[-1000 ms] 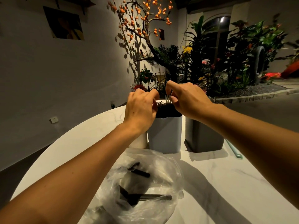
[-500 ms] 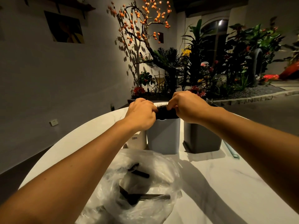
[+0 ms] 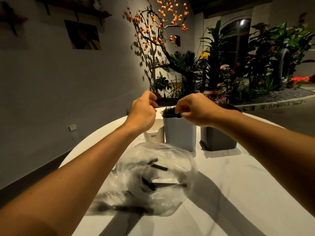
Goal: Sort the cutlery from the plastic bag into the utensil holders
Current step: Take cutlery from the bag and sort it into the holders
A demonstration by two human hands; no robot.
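grey holder (image 3: 179, 133) under right hand (image 3: 196, 110)

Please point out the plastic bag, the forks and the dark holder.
plastic bag (image 3: 170, 155): head view, upper crinkled film.
forks (image 3: 168, 111): head view, upright tines.
dark holder (image 3: 218, 140): head view, front wall.

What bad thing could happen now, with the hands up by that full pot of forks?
The right hand hangs by the rim of the light grey holder, which is packed with forks; a bump might tip it or knock forks out. The plastic bag lies loose under both arms, so a forearm could drag it and the cutlery left inside toward the table edge. The left hand could catch on the fork tips.
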